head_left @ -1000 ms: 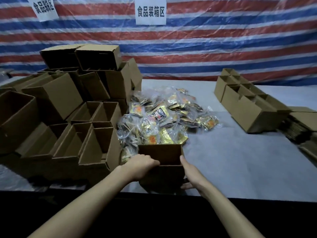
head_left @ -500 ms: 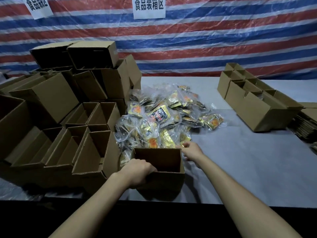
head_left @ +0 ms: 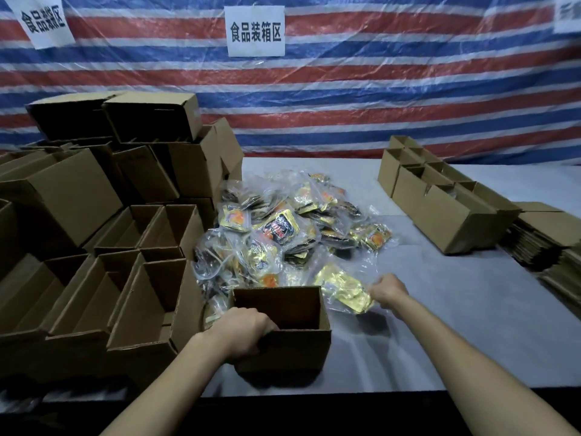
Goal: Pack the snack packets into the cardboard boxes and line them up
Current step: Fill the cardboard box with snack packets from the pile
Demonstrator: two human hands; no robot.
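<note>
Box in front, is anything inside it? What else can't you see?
Head view:
- open box floor: hidden by its near wall and the left hand.
- gold packet print: blurred, in the right hand.
- sign at top right: cut off by the edge.
- boxes on the right: contents too dark to tell.

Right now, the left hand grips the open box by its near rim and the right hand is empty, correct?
Not quite. The head view shows the right hand holding a gold packet; the left hand does grip the box by its near rim.
</note>
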